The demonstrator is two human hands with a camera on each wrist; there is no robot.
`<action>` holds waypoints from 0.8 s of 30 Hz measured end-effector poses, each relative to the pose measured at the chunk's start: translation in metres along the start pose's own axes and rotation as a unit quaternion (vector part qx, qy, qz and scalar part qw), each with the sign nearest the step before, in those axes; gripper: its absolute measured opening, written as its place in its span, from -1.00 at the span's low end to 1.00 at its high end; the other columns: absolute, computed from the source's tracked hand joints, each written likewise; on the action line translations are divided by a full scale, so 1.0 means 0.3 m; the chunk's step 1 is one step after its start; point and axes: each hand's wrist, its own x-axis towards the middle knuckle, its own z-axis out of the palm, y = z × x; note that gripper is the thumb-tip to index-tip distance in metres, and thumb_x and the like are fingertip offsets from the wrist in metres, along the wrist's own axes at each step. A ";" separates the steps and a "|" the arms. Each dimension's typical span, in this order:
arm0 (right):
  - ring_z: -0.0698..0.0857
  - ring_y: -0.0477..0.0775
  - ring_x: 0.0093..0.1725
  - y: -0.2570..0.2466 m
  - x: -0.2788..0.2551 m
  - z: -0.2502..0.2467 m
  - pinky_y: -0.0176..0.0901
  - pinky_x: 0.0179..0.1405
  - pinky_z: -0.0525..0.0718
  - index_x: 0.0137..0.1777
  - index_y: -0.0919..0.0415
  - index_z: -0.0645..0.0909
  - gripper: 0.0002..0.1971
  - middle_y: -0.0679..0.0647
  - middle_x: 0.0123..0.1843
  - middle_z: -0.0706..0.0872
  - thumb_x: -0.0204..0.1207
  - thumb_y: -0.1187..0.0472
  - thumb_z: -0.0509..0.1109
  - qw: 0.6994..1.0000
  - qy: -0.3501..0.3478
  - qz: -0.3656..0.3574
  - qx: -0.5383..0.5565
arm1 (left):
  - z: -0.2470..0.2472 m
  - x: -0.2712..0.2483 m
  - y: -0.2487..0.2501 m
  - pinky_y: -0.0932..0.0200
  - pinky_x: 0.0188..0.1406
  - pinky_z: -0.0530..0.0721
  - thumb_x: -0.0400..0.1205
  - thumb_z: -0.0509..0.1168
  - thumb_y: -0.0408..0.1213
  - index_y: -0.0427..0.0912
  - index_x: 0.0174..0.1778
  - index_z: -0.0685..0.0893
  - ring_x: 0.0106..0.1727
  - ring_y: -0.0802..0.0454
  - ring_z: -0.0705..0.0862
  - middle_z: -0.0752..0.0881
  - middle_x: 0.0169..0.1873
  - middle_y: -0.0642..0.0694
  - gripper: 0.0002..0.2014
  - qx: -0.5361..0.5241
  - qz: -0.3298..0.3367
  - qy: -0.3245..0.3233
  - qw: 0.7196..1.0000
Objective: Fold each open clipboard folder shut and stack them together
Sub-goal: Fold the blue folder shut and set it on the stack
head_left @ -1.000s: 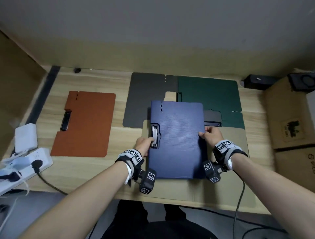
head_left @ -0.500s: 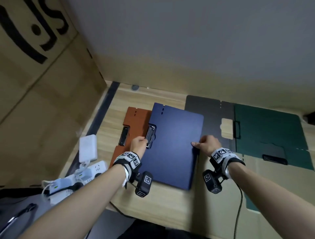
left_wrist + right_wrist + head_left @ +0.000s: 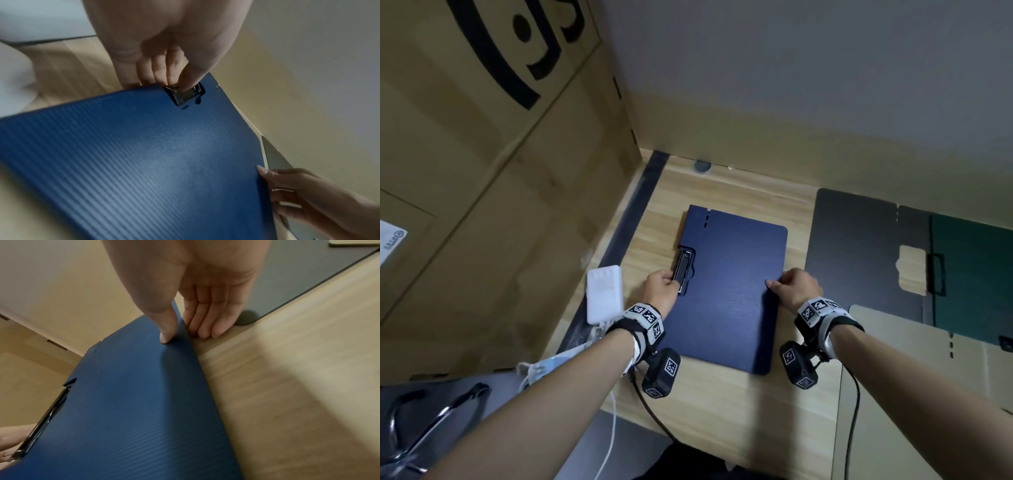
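Observation:
The shut blue clipboard folder (image 3: 732,284) lies flat on the wooden table, left of centre, its metal clip (image 3: 684,270) on its left edge. My left hand (image 3: 662,291) pinches that clip (image 3: 185,95), thumb on top and fingers (image 3: 158,73) curled at the edge. My right hand (image 3: 791,287) holds the folder's right edge, thumb (image 3: 166,331) pressed on the blue cover (image 3: 133,402) and fingers (image 3: 207,324) down beside it. To the right lie an open dark grey folder (image 3: 859,253), a green folder (image 3: 972,267) and a tan folder (image 3: 914,359).
A tall cardboard box (image 3: 482,171) walls off the left side. A white adapter (image 3: 604,294) and cables sit at the table's left edge, close to my left wrist. The wall runs along the back.
Both hands carried the blue folder leftward from the table's middle onto the orange folder, which it now covers. The view swung left with it.

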 end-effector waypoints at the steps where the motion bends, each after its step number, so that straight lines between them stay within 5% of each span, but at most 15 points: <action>1: 0.74 0.21 0.02 -0.001 0.005 0.001 -0.09 0.01 0.67 -0.09 0.06 0.68 -0.68 0.09 -0.05 0.79 0.43 -0.20 0.47 1.000 0.002 0.002 -0.004 | 0.000 0.002 -0.003 0.50 -0.15 0.33 0.70 0.22 -0.37 -0.24 0.44 0.59 0.32 -0.06 0.64 0.70 0.31 -0.13 -0.64 0.011 0.005 0.002 1.000; 7: 0.71 0.26 0.06 -0.004 0.020 -0.002 -0.05 0.01 0.64 -0.05 0.04 0.60 -0.69 0.11 0.01 0.76 0.44 -0.18 0.46 0.999 0.005 -0.011 -0.041 | 0.000 0.029 -0.012 0.37 -0.09 0.42 0.64 0.32 -0.29 -0.20 0.30 0.69 0.21 -0.03 0.70 0.78 0.13 -0.10 -0.70 0.070 0.036 0.011 0.997; 11: 0.70 0.25 0.04 -0.006 0.028 -0.007 -0.07 -0.05 0.61 -0.06 0.03 0.57 -0.67 0.10 0.02 0.75 0.41 -0.20 0.48 0.998 0.002 -0.023 -0.059 | -0.005 0.051 -0.049 0.21 -0.10 0.55 0.57 0.39 -0.19 -0.04 0.13 0.74 0.14 -0.02 0.67 0.66 0.15 -0.03 -0.78 0.145 0.064 0.028 0.987; 15: 0.71 0.27 0.07 -0.003 0.030 0.010 -0.04 0.00 0.64 0.01 0.06 0.58 -0.62 0.13 0.07 0.75 0.42 -0.21 0.46 0.998 0.002 -0.018 -0.066 | 0.005 0.069 -0.070 0.19 -0.08 0.53 0.57 0.37 -0.14 -0.06 0.22 0.70 0.15 -0.01 0.68 0.68 0.15 -0.03 -0.70 0.162 0.064 0.017 0.985; 19: 0.70 0.34 0.17 -0.011 0.013 0.018 0.06 0.12 0.66 0.15 0.18 0.46 -0.45 0.20 0.17 0.72 0.38 -0.21 0.50 0.998 0.016 0.020 -0.053 | 0.019 0.080 -0.075 0.01 0.02 0.72 0.53 0.32 -0.07 0.04 0.20 0.67 0.08 -0.01 0.71 0.72 0.12 0.04 -0.68 0.179 0.059 0.010 0.982; 24: 0.68 0.33 0.16 -0.004 -0.067 -0.030 0.11 0.16 0.64 0.13 0.13 0.36 -0.37 0.18 0.15 0.68 0.31 -0.21 0.58 0.997 0.062 0.035 0.041 | 0.017 0.059 -0.031 -0.01 0.29 0.59 0.59 0.28 -0.15 -0.11 0.39 0.56 0.32 -0.11 0.61 0.63 0.33 -0.08 -0.58 0.182 0.056 -0.009 0.982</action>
